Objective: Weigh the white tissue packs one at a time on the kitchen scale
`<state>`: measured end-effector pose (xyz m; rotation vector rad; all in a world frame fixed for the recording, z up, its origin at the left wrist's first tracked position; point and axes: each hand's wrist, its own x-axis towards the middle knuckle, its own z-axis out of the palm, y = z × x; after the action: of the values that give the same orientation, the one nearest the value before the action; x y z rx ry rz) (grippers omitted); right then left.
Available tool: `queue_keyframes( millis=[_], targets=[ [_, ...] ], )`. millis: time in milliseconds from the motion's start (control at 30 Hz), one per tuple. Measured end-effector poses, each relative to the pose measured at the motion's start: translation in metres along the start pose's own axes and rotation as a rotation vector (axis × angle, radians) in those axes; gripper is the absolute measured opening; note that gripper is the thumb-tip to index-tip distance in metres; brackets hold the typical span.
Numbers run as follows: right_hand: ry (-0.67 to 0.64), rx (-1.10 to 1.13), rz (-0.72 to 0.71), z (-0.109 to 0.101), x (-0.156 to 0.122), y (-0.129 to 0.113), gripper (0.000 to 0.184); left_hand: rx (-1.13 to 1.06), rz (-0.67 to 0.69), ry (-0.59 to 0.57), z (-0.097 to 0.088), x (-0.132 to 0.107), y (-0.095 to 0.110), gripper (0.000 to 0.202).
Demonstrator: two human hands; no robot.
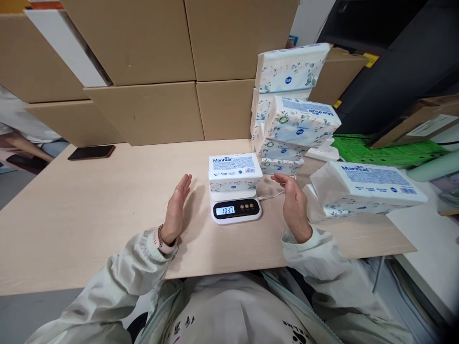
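Note:
A tissue pack (235,171) labelled Manhua rests on a white digital scale (237,210), whose lit display reads 103.7 or 1037; I cannot make out a decimal point. To the left of the scale my left hand (175,210) is raised with its fingers stretched out, holding nothing. My right hand (294,205) hovers on the other side, fingers extended and apart from the pack. Behind it rises a stack of tissue packs (283,71). Just right of that hand lies another tissue pack (373,188), resting partly on a further one.
Cardboard boxes (143,112) line the back of the table (107,215). A phone (91,152) lies near the left far edge. A white cable (274,196) runs from the scale. At the right are a green mat (387,150) and an open carton (416,122). A person's arm (27,143) shows far left.

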<state>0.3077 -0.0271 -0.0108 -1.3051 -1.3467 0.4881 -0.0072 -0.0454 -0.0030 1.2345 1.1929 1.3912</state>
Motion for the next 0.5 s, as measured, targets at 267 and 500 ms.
queue_keyframes(
  millis=[267, 500],
  targets=[
    [-0.083, -0.063, -0.048, -0.0029, -0.0014, -0.0071, 0.059, 0.039, 0.028, -0.116, 0.0013, -0.0007, -0.0026, 0.07],
    [-0.114, -0.065, -0.033, -0.0023, -0.0018, -0.0093, 0.062, 0.062, 0.011, -0.165, 0.0015, -0.0019, -0.0026, 0.067]
  ],
)
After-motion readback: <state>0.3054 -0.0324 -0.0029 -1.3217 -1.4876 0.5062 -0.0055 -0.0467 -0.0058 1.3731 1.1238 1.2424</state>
